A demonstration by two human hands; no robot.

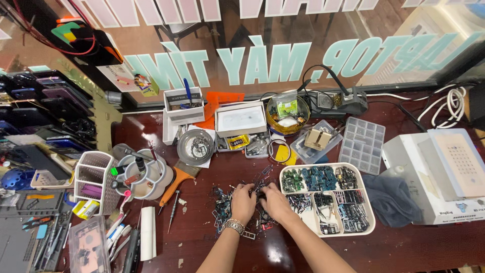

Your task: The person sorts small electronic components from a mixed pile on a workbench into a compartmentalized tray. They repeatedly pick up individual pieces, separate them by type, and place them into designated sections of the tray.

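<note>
Pale teal lettering (262, 63) runs mirrored across the glass behind my dark red worktable (404, 247), with pink lettering above it. A white rectangular box (241, 120) sits at the back near a yellow bowl (288, 115) stuffed with small packets, and a clear grid organiser (361, 145) lies to its right. The white divided tray (327, 198) beside my right hand (275, 201) holds green and blue circuit boards in its top compartments and dark metal parts below. My left hand (243, 202), a metal watch at its wrist, and my right are close together, fingers curled down into the pile of small parts (222, 205) on the table; whether they pinch a piece I cannot tell.
</note>
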